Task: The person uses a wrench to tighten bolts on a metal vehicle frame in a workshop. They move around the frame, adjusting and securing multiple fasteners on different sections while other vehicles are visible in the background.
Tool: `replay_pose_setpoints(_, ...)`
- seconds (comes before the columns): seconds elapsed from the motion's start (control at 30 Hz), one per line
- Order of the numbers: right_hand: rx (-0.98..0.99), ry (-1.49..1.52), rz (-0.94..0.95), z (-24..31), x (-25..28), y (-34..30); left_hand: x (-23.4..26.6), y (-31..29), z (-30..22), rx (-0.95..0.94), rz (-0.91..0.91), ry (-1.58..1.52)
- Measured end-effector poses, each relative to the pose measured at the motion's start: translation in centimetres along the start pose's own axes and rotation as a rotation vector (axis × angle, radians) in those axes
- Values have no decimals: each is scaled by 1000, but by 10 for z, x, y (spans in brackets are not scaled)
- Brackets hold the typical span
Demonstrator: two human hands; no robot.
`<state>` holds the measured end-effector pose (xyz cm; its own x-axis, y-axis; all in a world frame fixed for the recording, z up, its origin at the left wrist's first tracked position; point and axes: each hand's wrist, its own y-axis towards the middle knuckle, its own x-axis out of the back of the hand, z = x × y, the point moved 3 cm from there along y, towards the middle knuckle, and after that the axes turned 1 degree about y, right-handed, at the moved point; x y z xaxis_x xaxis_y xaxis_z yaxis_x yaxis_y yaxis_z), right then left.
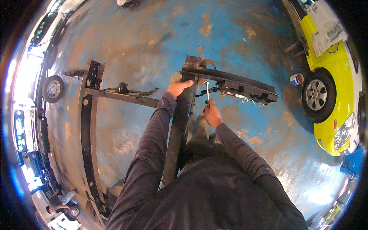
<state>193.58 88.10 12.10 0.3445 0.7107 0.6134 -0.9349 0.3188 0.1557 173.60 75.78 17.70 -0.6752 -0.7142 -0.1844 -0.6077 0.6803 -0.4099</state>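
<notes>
Gripping with right hand (pixel 213 115) a slim silver metal-shafted hand tool (pixel 208 92), fingers curled closed; pointing it forward, tip just right of the far end of a long black steel beam (pixel 181 119); touching that beam's left edge near its far end with left hand (pixel 179 89), thumb across upper face; cannot tell how closed, fingers hidden; noting rightward a black steel crossbar (pixel 237 79) with thin wires (pixel 244 100) along its near edge; farther left a second black steel rail (pixel 88 142); toward the worn blue floor's (pixel 230 42) right edge, a white-and-blue tin (pixel 294 80) beside a yellow-and-white car (pixel 325 132).
</notes>
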Motion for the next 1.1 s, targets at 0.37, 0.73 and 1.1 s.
replay_pose_setpoints(0.37, -671, 604, 308, 83, 48, 20, 7, 1, 2, -15, -40, 16)
replay_pose_setpoints(0.73, -1135, 1156, 310, 92, 78, 68, 0, 9, 14, -110, -65, -39)
replay_pose_setpoints(1.1, -754, 588, 210, 66, 47, 39, 2, 0, 4, -93, -102, 45)
